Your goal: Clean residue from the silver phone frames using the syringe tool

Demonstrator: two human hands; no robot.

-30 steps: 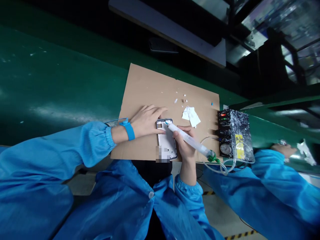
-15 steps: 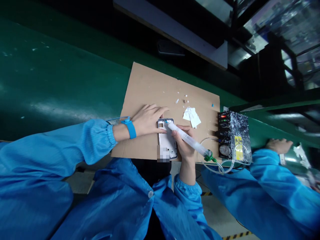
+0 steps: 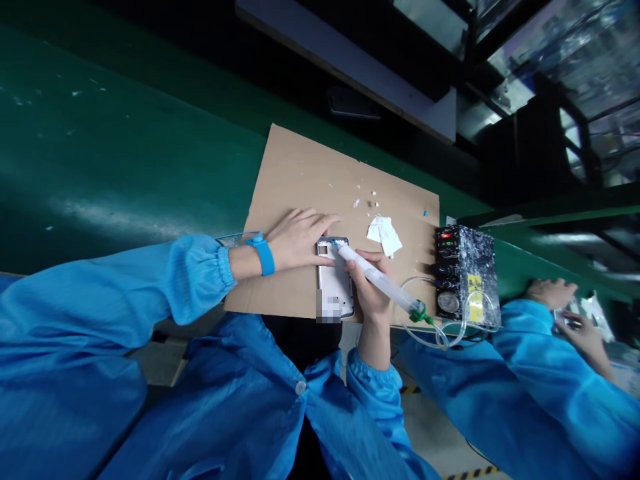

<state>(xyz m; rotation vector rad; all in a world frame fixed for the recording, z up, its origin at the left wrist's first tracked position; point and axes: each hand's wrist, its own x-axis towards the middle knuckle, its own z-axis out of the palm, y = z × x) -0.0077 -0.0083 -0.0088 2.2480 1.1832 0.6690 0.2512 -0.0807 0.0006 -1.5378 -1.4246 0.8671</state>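
A pale phone frame (image 3: 334,283) with a dark rim lies on a cardboard sheet (image 3: 295,173), its long side pointing towards me. My left hand (image 3: 300,241) holds it at the upper left, thumb along the side and fingers around the far corner. In my right hand (image 3: 373,297) is a translucent dispensing syringe (image 3: 387,285), gripped like a pen and slanted. Its blue tip touches or hovers just over the frame's far end; I cannot tell which. A clear tube (image 3: 440,339) runs from the syringe's green cap.
Right of the cardboard stands a speckled black dispenser box (image 3: 463,257) with a gauge and lit display. White wipes (image 3: 385,235), crumbs and a small blue cap (image 3: 425,213) lie on the cardboard. A co-worker's hands (image 3: 553,293) handle something at the far right. A shelf (image 3: 350,60) overhangs the back.
The syringe tip has shifted very slightly along the frame's far end, and both my hands keep their holds. The co-worker's second hand has come in beside the first.
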